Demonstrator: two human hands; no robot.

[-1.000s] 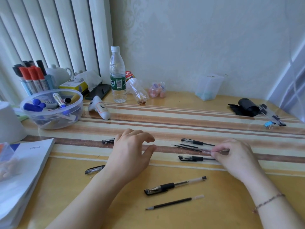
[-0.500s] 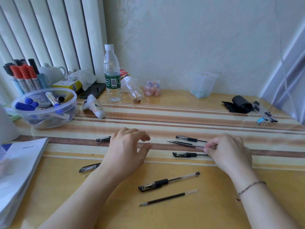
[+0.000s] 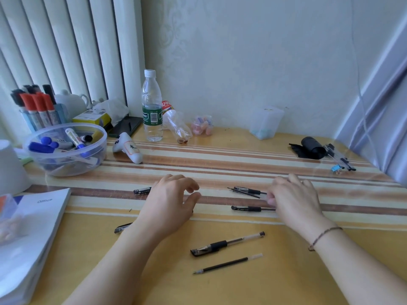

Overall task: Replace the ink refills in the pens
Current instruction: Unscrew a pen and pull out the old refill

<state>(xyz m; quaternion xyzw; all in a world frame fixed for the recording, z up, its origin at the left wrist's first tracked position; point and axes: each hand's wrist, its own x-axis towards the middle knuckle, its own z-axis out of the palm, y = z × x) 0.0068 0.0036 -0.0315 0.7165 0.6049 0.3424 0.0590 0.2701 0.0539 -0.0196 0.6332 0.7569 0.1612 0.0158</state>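
Several black gel pens lie on the striped table. My right hand (image 3: 294, 200) pinches the clear tail of a thin ink refill (image 3: 244, 193), which lies beside one pen (image 3: 250, 190). Another pen (image 3: 248, 208) runs under that hand. My left hand (image 3: 169, 203) hovers low over the table with loosely curled fingers and holds nothing. A pen cap (image 3: 142, 191) and a pen end (image 3: 122, 227) show beside it. Nearer me lie a whole pen (image 3: 226, 243) and a loose refill (image 3: 226, 264).
A clear bowl of markers (image 3: 66, 150) and a stack of books (image 3: 28, 227) stand at the left. A water bottle (image 3: 152, 111) and a clear container (image 3: 265, 123) are by the wall. A black roll (image 3: 310, 148) lies at the far right.
My right hand stays at the refill's tail, with its outer fingers lifted a little. My left hand has barely moved. The view has shifted slightly.
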